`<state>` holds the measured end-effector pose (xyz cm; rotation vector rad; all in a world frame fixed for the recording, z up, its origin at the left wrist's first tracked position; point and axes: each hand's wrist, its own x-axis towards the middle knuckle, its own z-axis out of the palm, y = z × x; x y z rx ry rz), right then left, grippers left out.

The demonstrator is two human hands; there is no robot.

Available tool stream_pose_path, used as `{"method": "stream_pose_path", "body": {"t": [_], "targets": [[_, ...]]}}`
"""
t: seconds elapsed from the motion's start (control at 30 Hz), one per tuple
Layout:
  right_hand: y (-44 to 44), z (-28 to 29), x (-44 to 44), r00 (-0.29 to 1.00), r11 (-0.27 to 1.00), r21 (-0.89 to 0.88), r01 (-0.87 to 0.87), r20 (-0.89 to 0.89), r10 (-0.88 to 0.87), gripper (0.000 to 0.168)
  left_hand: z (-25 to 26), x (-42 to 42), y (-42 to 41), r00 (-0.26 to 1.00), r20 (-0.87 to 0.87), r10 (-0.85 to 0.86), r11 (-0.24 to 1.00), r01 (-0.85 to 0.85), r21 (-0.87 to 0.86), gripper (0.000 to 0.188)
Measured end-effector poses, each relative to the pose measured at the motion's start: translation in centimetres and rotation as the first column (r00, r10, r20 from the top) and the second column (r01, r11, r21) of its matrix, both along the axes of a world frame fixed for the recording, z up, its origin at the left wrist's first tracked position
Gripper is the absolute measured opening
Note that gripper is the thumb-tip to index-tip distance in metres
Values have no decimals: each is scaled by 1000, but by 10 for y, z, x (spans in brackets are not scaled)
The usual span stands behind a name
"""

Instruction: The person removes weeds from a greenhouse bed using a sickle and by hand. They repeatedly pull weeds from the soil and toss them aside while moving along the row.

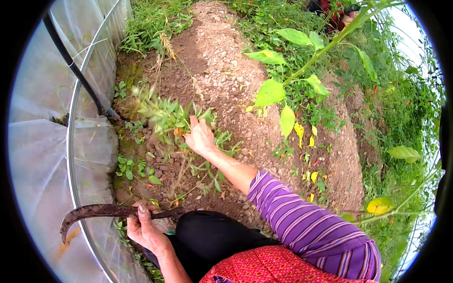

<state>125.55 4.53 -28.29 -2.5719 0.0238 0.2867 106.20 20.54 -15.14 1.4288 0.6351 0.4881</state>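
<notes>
My left hand (150, 231) is closed around the metal of a rusty sickle (97, 211), between its curved blade and its darker end. The blade points left, across the greenhouse's plastic sheet. Further forward, my right hand (200, 138) grips a bunch of green weeds (164, 115) just above the soil. The leafy tops spread to the left of my fingers and look blurred. Loose stems and leaves lie on the brown soil (164, 166) below that hand.
A plastic film wall (39, 148) with a curved metal tube (72, 141) and a dark slanted pole (76, 69) runs along the left. A pepper plant stem (327, 47) overhangs the stony soil ridge (226, 60). Another person (331, 16) crouches at the far top right.
</notes>
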Motion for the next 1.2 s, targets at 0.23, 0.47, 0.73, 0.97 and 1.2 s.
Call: {"method": "stream_pose_path", "body": {"t": [0.23, 0.47, 0.73, 0.97, 1.2], "targets": [[94, 93, -60, 369, 461, 238, -855, -346, 863, 50, -6, -1, 53, 998, -68, -12, 998, 9, -55, 18], [43, 161, -64, 805, 867, 140, -479, -323, 497, 43, -10, -12, 60, 942, -282, -181, 982, 189, 3, 22], [-140, 249, -173, 787, 972, -206, -117, -617, -35, 37, 28, -27, 47, 816, -391, -426, 855, 504, 121, 27], [-278, 391, -243, 715, 644, -765, 25, -436, -546, 21, 110, -6, 20, 616, -384, -688, 610, 777, 154, 29], [-318, 492, -331, 838, 537, -786, 305, -46, -543, 34, 192, 5, -1, 393, -485, -781, 256, 910, 326, 34]]}}
